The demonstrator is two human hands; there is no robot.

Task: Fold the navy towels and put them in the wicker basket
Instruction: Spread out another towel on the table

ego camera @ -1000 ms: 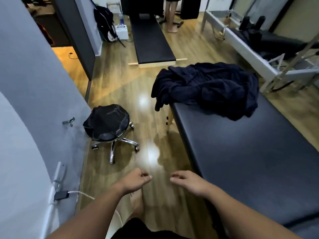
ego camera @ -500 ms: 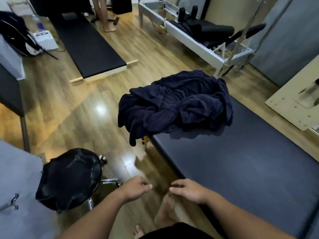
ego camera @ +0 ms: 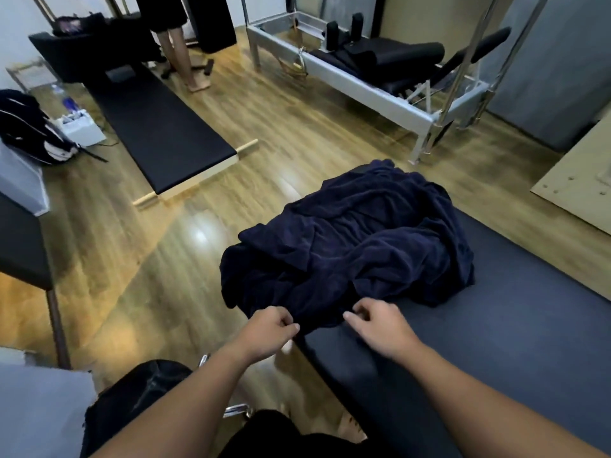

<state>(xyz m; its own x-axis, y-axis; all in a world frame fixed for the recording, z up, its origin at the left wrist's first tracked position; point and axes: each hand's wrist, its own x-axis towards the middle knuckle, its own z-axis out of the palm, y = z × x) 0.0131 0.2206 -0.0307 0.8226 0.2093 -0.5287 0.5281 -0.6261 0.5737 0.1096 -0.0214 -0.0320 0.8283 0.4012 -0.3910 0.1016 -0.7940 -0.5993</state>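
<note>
Navy towels [ego camera: 350,256] just beyond fingers [ego camera: 351,315]

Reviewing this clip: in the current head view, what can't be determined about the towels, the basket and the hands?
- Wicker basket: nowhere in the head view, so its place is unknown.
- Navy towels: heaped on the padded table; folds hide how many there are.
- Left hand and right hand: at the heap's near edge; motion blur and curled fingers hide whether either has a grip on cloth.
- Stool: cut off by the forearm and bottom edge.
</note>
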